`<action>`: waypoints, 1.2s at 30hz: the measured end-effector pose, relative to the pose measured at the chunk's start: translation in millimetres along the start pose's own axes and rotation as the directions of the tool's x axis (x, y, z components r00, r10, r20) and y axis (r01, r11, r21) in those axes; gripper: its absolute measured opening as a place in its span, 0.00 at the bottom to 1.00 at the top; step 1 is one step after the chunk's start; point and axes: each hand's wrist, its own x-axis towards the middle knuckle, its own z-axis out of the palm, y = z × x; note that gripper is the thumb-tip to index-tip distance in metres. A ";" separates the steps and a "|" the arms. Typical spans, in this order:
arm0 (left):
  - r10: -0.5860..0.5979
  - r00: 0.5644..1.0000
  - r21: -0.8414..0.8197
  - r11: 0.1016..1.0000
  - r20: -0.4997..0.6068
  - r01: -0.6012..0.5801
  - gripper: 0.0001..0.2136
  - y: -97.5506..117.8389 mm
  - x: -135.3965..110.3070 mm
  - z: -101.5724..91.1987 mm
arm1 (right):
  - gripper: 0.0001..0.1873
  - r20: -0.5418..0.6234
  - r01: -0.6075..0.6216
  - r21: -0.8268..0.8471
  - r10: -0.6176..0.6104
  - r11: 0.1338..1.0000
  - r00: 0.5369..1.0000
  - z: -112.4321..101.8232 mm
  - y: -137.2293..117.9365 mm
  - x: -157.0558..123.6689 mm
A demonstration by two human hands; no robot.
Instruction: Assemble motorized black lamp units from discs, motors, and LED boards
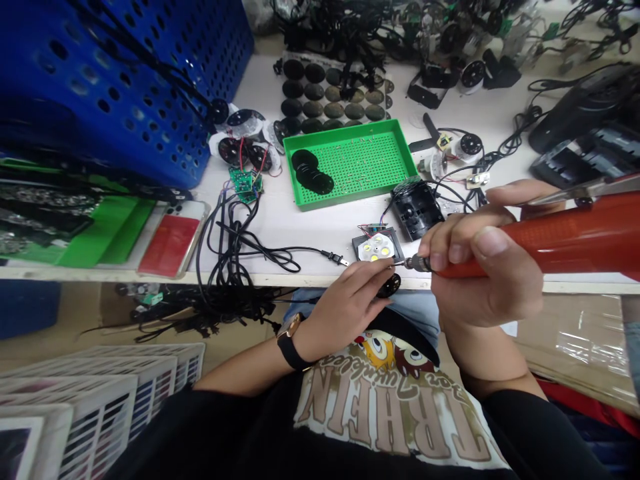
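My right hand [487,280] is wrapped round a red electric screwdriver [565,233], held nearly level and pointing left. Its bit reaches the fingertips of my left hand [347,303] at the table's front edge. Between the thumb and fingers of that hand is a black round part with holes [391,286], partly hidden. Just beyond it lies a white LED plate with yellow LEDs [376,247] on a dark square piece. A black plastic housing [416,208] with wires rests behind the screwdriver's tip. Farther back, a green perforated tray [299,201] holds black discs [315,175] and small screws.
A blue perforated crate [220,60] stands at the back left. Tangled black cables [235,247] hang over the front edge near a red phone [167,243]. Wired lamp parts [245,150] lie left of the tray. Black housings [575,160] sit at the right; white baskets [115,393] are below left.
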 end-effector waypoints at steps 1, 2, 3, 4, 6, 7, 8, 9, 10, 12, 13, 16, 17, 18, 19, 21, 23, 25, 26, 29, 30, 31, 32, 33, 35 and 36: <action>-0.001 1.000 -0.013 1.000 0.002 0.001 0.28 -0.2 -0.2 0.9 | 0.12 0.000 -0.005 0.005 0.005 1.000 1.000 -0.1 0.0 -0.1; -0.002 1.000 -0.028 1.000 0.002 0.002 0.27 -0.2 -0.6 1.8 | 0.13 0.000 -0.008 0.007 0.008 1.000 1.000 -0.5 0.2 -0.4; -0.008 1.000 -0.045 0.999 0.000 0.008 0.27 0.0 -1.1 2.5 | 0.14 0.000 -0.017 -0.002 0.017 1.000 1.000 -1.2 0.7 -0.8; -0.019 1.000 -0.063 0.998 0.000 0.019 0.27 0.4 -1.7 3.0 | 0.15 0.002 -0.032 -0.024 0.032 0.999 0.999 -2.2 1.4 -1.3; -0.051 0.999 -0.104 0.993 0.006 0.051 0.27 1.6 -2.6 2.6 | 0.15 0.009 -0.051 -0.074 0.052 0.996 0.999 -4.5 3.2 -2.4; -0.070 0.998 -0.130 0.989 0.012 0.071 0.27 2.3 -2.7 1.7 | 0.16 0.009 -0.055 -0.089 0.056 0.994 0.998 -5.5 3.9 -3.1; -0.089 0.996 -0.162 0.983 0.017 0.090 0.27 3.1 -2.5 0.2 | 0.16 0.009 -0.057 -0.090 0.058 0.994 0.998 -6.3 4.5 -3.7; -0.109 0.994 -0.199 0.974 0.022 0.111 0.27 3.7 -1.7 -1.7 | 0.16 0.008 -0.056 -0.080 0.057 0.995 0.998 -6.8 4.8 -4.3; -0.130 0.991 -0.241 0.962 0.029 0.133 0.26 4.2 -0.5 -3.9 | 0.16 0.010 -0.056 -0.067 0.057 0.996 0.998 -7.0 4.7 -4.8; -0.173 0.983 -0.338 0.923 0.064 0.184 0.26 4.7 3.0 -8.6 | 0.16 0.018 -0.060 -0.055 0.061 0.997 0.998 -6.8 3.9 -5.6; -0.190 0.978 -0.383 0.899 0.091 0.210 0.26 4.6 5.0 -10.8 | 0.16 0.022 -0.064 -0.061 0.065 0.996 0.998 -6.6 3.4 -5.8; -0.208 0.968 -0.452 0.856 0.142 0.250 0.26 3.5 9.3 -14.4 | 0.16 0.029 -0.067 -0.079 0.069 0.995 0.997 -6.1 2.2 -5.0; -0.208 0.968 -0.449 0.858 0.138 0.249 0.26 3.0 9.9 -14.5 | 0.16 0.032 -0.057 -0.073 0.059 0.996 0.998 -6.2 2.1 -4.3; -0.205 0.971 -0.438 0.867 0.125 0.239 0.26 2.5 9.9 -14.0 | 0.16 0.035 -0.044 -0.062 0.047 0.997 0.998 -6.3 2.1 -3.5; -0.198 0.974 -0.424 0.877 0.107 0.225 0.26 2.0 9.5 -13.2 | 0.15 0.038 -0.029 -0.047 0.031 0.998 0.999 -6.4 2.1 -2.7; -0.180 0.981 -0.401 0.895 0.074 0.195 0.26 1.3 8.1 -11.1 | 0.14 0.037 -0.011 -0.026 0.012 1.000 0.999 -6.8 1.9 -1.2; -0.168 0.984 -0.390 0.904 0.058 0.177 0.27 0.6 6.9 -9.3 | 0.13 0.043 -0.012 -0.023 0.013 1.000 0.999 -6.8 1.5 -0.2; -0.161 0.986 -0.389 0.906 0.055 0.169 0.27 0.2 6.5 -8.6 | 0.13 0.053 -0.008 -0.011 0.008 1.000 0.999 -6.5 1.1 -0.1; -0.157 0.986 -0.390 0.906 0.052 0.164 0.27 0.1 6.6 -8.6 | 0.13 0.056 -0.005 -0.001 0.005 1.000 0.998 -6.3 0.9 -0.2; -0.164 0.985 -0.390 0.905 0.052 0.172 0.26 0.3 7.5 -9.4 | 0.14 0.046 -0.006 0.007 0.006 1.000 0.999 -5.7 0.5 -1.3; -0.172 0.983 -0.391 0.903 0.056 0.180 0.26 0.4 7.8 -9.6 | 0.14 0.042 -0.013 -0.007 0.013 1.000 0.999 -5.7 0.3 -1.5; -0.181 0.982 -0.393 0.900 0.060 0.189 0.26 0.5 8.0 -9.7 | 0.14 0.041 -0.029 -0.029 0.030 0.999 0.999 -5.7 0.1 -1.7; -0.186 0.981 -0.395 0.898 0.062 0.196 0.26 0.5 8.0 -9.8 | 0.14 0.041 -0.043 -0.047 0.045 0.998 0.998 -5.6 -0.1 -1.7; -0.191 0.980 -0.396 0.896 0.064 0.200 0.26 0.4 7.8 -9.7 | 0.14 0.041 -0.046 -0.052 0.048 0.998 0.998 -5.5 -0.3 -1.5; -0.193 0.979 -0.403 0.892 0.064 0.202 0.26 0.0 7.1 -9.4 | 0.13 0.042 -0.035 -0.017 0.036 0.999 0.998 -5.0 -0.5 -0.7; -0.195 0.979 -0.410 0.889 0.065 0.205 0.26 -0.2 6.7 -9.1 | 0.12 0.038 -0.024 0.009 0.023 1.000 0.999 -4.5 -0.6 -0.2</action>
